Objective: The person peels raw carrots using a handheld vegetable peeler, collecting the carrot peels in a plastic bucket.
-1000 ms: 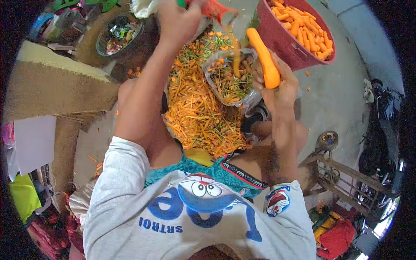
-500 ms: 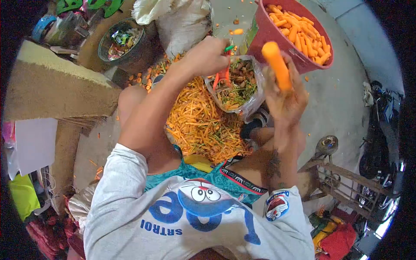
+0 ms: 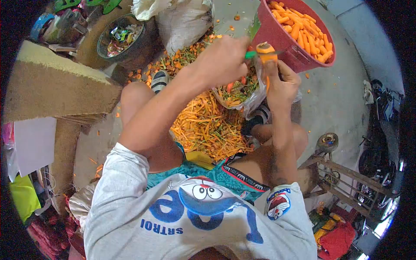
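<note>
My left hand [image 3: 227, 60] is closed around the green handle of a knife [image 3: 251, 55]. Its blade lies across the carrot [image 3: 264, 48] just below the stem end. Upright in my right hand [image 3: 281, 82], the peeled carrot has its thick end up, with my thumb close under the blade. Below both hands a clear plastic bag [image 3: 250, 104] holds green and brown trimmings, and small red pieces show in it under my left hand. A large heap of orange carrot peelings [image 3: 206, 130] spreads on the floor between my legs.
A red tub [image 3: 288, 47] full of peeled carrots [image 3: 305, 32] stands at the upper right. Cut carrot ends [image 3: 173, 65] are scattered near a white sack [image 3: 184, 24]. A dark bin [image 3: 128, 56] with litter is at the upper left. A wooden frame [image 3: 346, 184] stands to the right.
The knife has come across to the carrot's top end. My left hand has moved right; the carrot has gone from tilted to more upright as my right hand turned.
</note>
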`<state>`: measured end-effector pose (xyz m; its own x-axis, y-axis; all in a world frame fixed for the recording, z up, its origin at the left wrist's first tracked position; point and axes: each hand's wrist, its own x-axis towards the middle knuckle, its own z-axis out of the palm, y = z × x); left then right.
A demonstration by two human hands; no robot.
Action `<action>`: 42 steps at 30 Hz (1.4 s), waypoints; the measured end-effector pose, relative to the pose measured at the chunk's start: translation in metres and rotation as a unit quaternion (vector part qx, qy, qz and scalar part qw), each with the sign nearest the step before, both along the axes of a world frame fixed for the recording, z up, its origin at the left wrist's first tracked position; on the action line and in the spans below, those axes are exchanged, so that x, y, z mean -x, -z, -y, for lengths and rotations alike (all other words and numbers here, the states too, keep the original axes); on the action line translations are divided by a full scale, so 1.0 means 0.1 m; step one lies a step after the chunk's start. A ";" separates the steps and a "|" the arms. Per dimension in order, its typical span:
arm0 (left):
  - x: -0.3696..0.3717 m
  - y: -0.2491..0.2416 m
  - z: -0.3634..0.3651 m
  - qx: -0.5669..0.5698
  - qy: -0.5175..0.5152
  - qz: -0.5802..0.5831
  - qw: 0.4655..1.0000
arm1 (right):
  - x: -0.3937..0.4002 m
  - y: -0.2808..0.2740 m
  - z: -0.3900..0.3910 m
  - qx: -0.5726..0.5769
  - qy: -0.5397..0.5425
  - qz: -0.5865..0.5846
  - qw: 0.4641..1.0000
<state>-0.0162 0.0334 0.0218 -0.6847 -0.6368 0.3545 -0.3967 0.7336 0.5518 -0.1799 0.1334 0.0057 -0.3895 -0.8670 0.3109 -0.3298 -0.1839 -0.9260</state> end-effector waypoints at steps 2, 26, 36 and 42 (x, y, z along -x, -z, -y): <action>-0.02 0.06 0.20 -0.112 -0.030 0.174 0.978 | 0.11 0.11 -0.01 0.018 -0.069 0.068 0.995; -0.93 -0.01 0.78 -0.075 -0.116 0.120 0.983 | 0.20 3.37 1.03 -0.318 -0.109 -0.245 0.910; -1.13 0.04 0.92 -0.081 -0.110 0.106 0.985 | -0.12 3.93 1.11 -0.600 -0.033 -0.227 0.767; -1.11 0.02 0.89 -0.072 -0.121 0.101 0.985 | -0.08 3.79 1.12 -0.606 -0.081 -0.260 0.747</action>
